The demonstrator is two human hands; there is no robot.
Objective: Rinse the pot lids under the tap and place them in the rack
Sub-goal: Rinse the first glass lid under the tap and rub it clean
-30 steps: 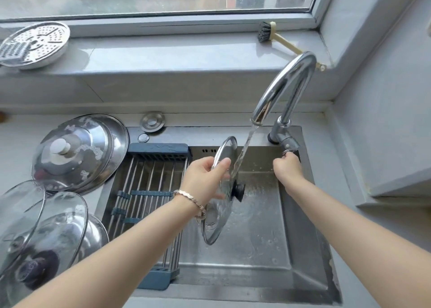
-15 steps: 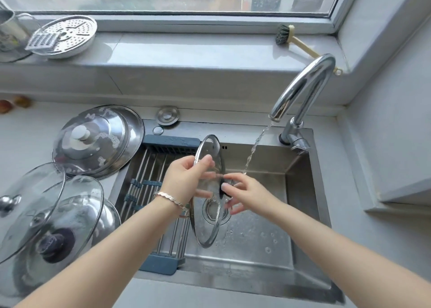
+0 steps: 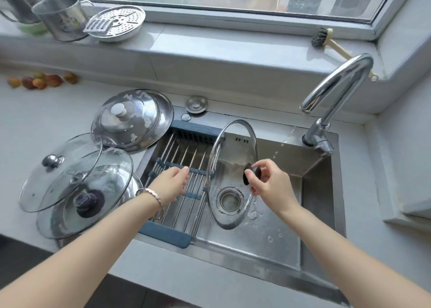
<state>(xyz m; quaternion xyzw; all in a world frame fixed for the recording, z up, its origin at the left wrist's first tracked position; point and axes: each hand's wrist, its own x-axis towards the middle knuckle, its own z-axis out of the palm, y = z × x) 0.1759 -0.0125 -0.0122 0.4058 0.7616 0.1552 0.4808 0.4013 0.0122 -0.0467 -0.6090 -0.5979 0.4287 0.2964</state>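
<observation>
While the right hand (image 3: 271, 184) pinches the glass lid (image 3: 232, 174) by its black knob (image 3: 251, 173), upright over the sink (image 3: 314, 214), left hand (image 3: 171, 184) hangs loose, empty. Rinse seems finished; next, lower it between the rack (image 3: 182, 165) bars.

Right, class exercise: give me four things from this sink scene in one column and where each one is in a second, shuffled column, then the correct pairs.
Things
1. glass lid with the black knob
2. dish brush
3. steel lid with the white knob
4. roll-up rack

Places
A. on the windowsill
B. across the left part of the sink
C. held upright over the basin by the right hand
D. flat on the counter, left of the sink

Pairs: 1-C, 2-A, 3-D, 4-B
</observation>
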